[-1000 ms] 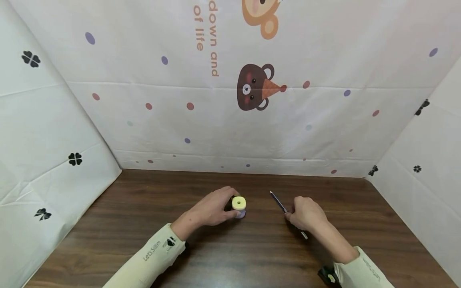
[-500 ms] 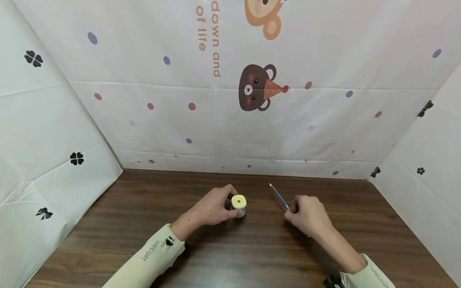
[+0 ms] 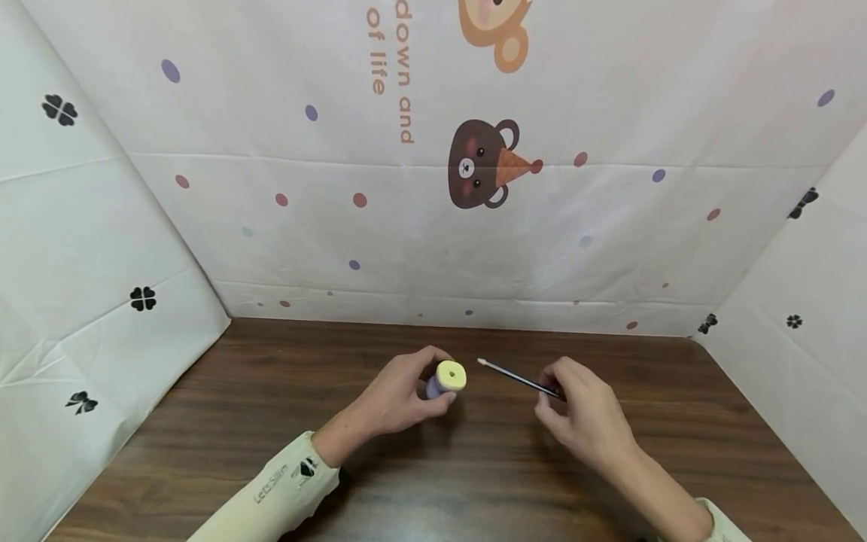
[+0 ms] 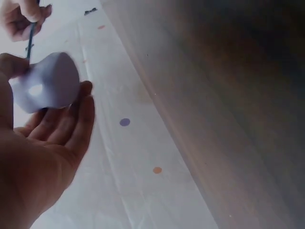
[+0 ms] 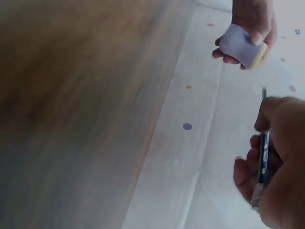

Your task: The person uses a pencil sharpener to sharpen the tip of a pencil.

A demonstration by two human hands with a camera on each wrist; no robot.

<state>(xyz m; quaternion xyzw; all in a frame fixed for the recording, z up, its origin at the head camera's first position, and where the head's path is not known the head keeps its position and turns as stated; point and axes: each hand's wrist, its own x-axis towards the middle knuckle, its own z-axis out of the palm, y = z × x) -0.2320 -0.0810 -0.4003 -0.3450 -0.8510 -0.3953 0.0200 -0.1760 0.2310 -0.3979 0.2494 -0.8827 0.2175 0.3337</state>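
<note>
A small pencil sharpener (image 3: 451, 376) with a purple body and a pale yellow top, which has a round hole in it, is gripped between thumb and fingers of my left hand (image 3: 400, 391). It leans with the holed top turned toward the right. The left wrist view shows the sharpener's purple body (image 4: 57, 81) from its base end. My right hand (image 3: 585, 406) pinches a dark pencil (image 3: 515, 374), its pale sharpened end pointing left at the sharpener, a short gap between them. In the right wrist view the pencil's rear part (image 5: 263, 162) runs along under the curled fingers.
Both hands are above a dark brown wooden table (image 3: 284, 391). A white printed cloth (image 3: 311, 233) rises behind the table, with more white cloth at the left and right sides.
The sharpener has come up off the table and tilted toward the right. The pencil, lifted from the table, has swung so its tip points left, closer to the sharpener.
</note>
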